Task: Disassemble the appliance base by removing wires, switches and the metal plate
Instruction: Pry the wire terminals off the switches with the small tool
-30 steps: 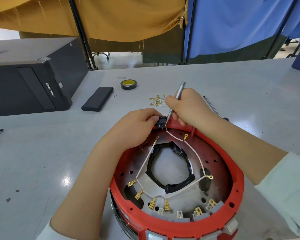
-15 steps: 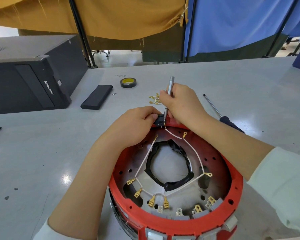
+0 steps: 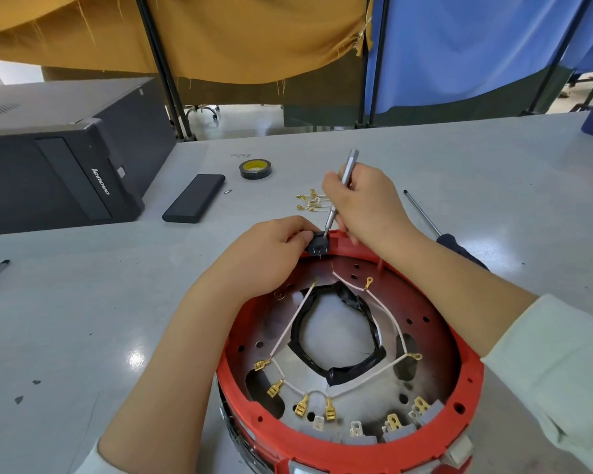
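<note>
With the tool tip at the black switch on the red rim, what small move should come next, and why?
Probably lever the silver tool gently to push the black switch out of the red base. The right hand sets the tip at the switch's edge, the left hand pinches the switch, and it still sits in the rim.

Bare desk (image 3: 65, 319) is left open to the left of the red base (image 3: 350, 453). The far side is crowded by loose terminals (image 3: 310, 201), a tape roll (image 3: 255, 169) and a black case (image 3: 194, 199); the right is barred by a screwdriver (image 3: 435, 227).
</note>
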A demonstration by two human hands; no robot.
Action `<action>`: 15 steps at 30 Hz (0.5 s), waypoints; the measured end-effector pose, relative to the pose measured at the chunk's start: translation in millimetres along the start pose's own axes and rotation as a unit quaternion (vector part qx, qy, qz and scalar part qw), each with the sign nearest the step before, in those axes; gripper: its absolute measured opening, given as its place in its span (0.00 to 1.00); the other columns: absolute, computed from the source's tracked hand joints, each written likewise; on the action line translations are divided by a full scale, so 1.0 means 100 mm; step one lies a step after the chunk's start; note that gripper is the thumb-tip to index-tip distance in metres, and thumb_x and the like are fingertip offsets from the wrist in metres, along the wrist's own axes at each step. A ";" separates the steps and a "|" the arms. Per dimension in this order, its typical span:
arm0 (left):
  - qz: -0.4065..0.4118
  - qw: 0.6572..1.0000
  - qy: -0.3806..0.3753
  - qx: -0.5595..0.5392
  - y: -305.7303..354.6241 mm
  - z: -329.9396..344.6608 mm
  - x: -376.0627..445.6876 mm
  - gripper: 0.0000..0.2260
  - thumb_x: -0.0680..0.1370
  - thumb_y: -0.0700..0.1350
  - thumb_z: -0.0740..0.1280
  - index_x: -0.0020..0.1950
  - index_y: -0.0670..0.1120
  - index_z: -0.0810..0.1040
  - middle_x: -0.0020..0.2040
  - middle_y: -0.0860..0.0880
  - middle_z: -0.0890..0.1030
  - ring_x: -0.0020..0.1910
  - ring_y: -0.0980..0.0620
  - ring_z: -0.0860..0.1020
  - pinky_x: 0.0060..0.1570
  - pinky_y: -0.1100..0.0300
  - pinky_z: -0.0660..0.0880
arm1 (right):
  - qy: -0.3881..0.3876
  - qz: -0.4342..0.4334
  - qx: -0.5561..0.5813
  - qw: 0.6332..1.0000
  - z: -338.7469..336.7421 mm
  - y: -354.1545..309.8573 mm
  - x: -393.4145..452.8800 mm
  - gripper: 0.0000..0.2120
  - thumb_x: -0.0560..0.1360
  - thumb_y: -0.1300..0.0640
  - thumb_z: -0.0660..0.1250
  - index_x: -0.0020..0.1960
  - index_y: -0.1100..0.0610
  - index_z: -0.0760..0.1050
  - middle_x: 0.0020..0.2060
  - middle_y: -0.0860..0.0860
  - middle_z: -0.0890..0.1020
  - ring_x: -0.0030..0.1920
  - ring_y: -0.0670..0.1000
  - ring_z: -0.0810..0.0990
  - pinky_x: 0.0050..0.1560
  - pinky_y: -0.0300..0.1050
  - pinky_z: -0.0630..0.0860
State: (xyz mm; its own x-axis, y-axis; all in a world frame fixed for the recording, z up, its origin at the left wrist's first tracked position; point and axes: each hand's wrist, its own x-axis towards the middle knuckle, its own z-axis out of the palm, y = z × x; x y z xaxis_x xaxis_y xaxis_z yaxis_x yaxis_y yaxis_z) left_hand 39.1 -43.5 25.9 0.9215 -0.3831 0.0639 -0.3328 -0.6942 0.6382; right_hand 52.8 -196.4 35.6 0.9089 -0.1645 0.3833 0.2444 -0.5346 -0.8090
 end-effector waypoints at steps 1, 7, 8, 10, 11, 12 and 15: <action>0.000 1.000 -0.001 -0.002 0.00 0.00 0.00 0.10 0.81 0.48 0.57 0.52 0.56 0.77 0.47 0.56 0.79 0.47 0.55 0.74 0.46 0.64 0.69 | 0.006 -0.011 0.006 1.000 0.01 0.00 -0.01 0.17 0.78 0.52 0.60 0.33 0.55 0.65 0.22 0.50 0.71 0.18 0.43 0.70 0.28 0.41 0.66; 0.006 1.000 -0.006 -0.013 0.02 -0.01 -0.01 0.10 0.81 0.47 0.57 0.51 0.57 0.77 0.46 0.56 0.79 0.47 0.55 0.74 0.46 0.61 0.68 | -0.111 -0.035 0.089 0.989 -0.19 -0.14 -0.07 0.14 0.80 0.49 0.60 0.42 0.58 0.72 0.23 0.50 0.76 0.16 0.47 0.69 0.20 0.34 0.65; 0.006 1.000 -0.006 -0.013 0.02 -0.01 -0.01 0.10 0.81 0.47 0.57 0.50 0.58 0.77 0.45 0.56 0.78 0.46 0.55 0.74 0.45 0.61 0.68 | -0.145 -0.047 0.080 0.985 -0.26 -0.16 -0.11 0.13 0.80 0.48 0.60 0.44 0.56 0.74 0.27 0.50 0.79 0.18 0.50 0.72 0.22 0.33 0.66; 0.006 1.000 -0.005 -0.013 0.02 0.00 0.00 0.10 0.81 0.47 0.57 0.50 0.57 0.77 0.46 0.56 0.78 0.46 0.55 0.74 0.45 0.60 0.68 | -0.169 -0.060 0.054 0.982 -0.36 -0.18 -0.23 0.10 0.79 0.48 0.60 0.47 0.52 0.76 0.36 0.49 0.83 0.25 0.52 0.79 0.23 0.31 0.67; 0.005 1.000 -0.004 -0.013 0.02 0.00 0.00 0.10 0.81 0.47 0.57 0.51 0.57 0.77 0.47 0.55 0.79 0.47 0.55 0.74 0.46 0.60 0.68 | -0.168 -0.053 0.034 0.984 -0.41 -0.18 -0.31 0.08 0.79 0.49 0.60 0.47 0.50 0.76 0.38 0.48 0.83 0.28 0.50 0.80 0.24 0.31 0.68; 0.005 1.000 -0.004 -0.013 0.02 0.00 0.00 0.10 0.81 0.46 0.57 0.51 0.56 0.78 0.48 0.54 0.79 0.48 0.54 0.74 0.47 0.60 0.68 | -0.165 -0.041 0.002 0.985 -0.44 -0.17 -0.39 0.07 0.79 0.49 0.61 0.46 0.49 0.76 0.38 0.48 0.82 0.30 0.46 0.80 0.26 0.32 0.70; 0.005 1.000 -0.005 -0.016 0.02 0.00 0.00 0.10 0.81 0.46 0.58 0.52 0.54 0.78 0.51 0.53 0.80 0.51 0.53 0.75 0.54 0.57 0.70 | -0.185 -0.012 -0.147 0.972 -0.46 -0.15 -0.62 0.06 0.76 0.47 0.65 0.43 0.48 0.74 0.36 0.48 0.79 0.33 0.43 0.76 0.35 0.38 0.72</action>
State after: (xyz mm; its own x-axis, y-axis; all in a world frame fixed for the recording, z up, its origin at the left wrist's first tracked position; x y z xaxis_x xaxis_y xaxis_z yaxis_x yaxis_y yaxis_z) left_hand 38.6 -45.1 27.3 0.9162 -0.3960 0.0619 -0.3346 -0.6706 0.6620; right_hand -22.2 -216.4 44.1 0.9769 0.1312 0.1689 0.2087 -0.7569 -0.6193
